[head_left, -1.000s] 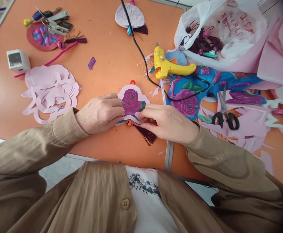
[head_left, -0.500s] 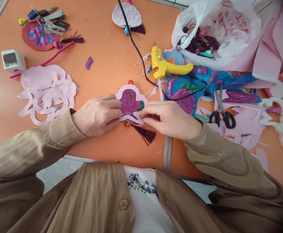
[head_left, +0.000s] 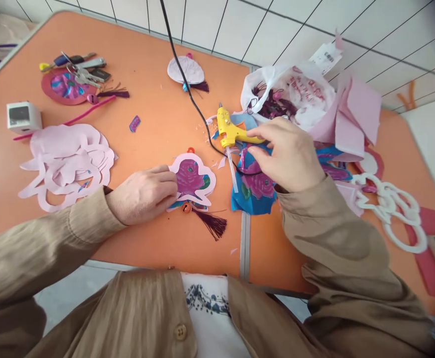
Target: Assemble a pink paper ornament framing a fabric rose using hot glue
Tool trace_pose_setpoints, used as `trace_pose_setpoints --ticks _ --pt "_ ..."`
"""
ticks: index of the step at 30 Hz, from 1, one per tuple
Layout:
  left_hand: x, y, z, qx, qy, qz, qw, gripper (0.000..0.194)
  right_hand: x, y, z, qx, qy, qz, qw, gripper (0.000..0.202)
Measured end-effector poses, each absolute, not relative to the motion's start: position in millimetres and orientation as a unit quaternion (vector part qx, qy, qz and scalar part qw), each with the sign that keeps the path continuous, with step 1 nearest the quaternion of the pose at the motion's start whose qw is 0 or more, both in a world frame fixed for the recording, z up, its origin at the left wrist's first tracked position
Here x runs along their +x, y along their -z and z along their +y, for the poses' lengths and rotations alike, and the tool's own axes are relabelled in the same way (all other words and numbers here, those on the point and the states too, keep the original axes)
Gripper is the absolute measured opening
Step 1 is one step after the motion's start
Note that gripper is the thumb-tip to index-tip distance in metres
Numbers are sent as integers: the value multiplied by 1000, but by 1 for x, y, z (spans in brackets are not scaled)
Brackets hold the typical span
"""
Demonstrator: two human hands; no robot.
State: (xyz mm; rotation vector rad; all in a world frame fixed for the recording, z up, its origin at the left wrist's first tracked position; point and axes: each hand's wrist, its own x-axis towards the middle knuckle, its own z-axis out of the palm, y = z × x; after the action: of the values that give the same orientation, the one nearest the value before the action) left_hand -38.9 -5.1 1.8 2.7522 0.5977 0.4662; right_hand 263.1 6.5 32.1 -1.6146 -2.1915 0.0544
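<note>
My left hand (head_left: pixel 145 194) is closed on the left edge of a pink-bordered felt ornament (head_left: pixel 192 176) that lies on the table. Purple flower fabric fills the ornament's middle, with an orange loop on top. Below it hang an orange bell (head_left: pixel 186 208) and a dark purple tassel (head_left: pixel 210 223). My right hand (head_left: pixel 290 154) reaches around the handle end of a yellow glue gun (head_left: pixel 229 130), thumb and forefinger apart. A clear glue stick (head_left: pixel 232 171) sticks out of the gun's back. Blue floral fabric (head_left: pixel 253 201) lies beneath my right hand.
A black cord (head_left: pixel 174 54) hangs across the table to the gun. Pink felt cutouts (head_left: pixel 71 164), a small white box (head_left: pixel 23 118) and keys (head_left: pixel 85 74) lie left. A white plastic bag (head_left: pixel 314 94) holding tassels stands back right. White felt outlines (head_left: pixel 392 204) lie far right.
My right hand has left the ornament's right edge and moved up and right to the glue gun's handle, opening. My left hand stays on the ornament. The view has tilted upward, showing more wall.
</note>
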Motion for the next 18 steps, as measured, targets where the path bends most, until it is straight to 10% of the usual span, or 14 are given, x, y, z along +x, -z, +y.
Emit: trace_pose_setpoints --ticks 7,18 --pt "-40 -1 -2 941 -153 225 200 30 260 -14 38 -606 30 -794 26 55" --pt "-41 3 -1 935 -150 231 224 30 274 -11 54 -580 26 -809 87 43"
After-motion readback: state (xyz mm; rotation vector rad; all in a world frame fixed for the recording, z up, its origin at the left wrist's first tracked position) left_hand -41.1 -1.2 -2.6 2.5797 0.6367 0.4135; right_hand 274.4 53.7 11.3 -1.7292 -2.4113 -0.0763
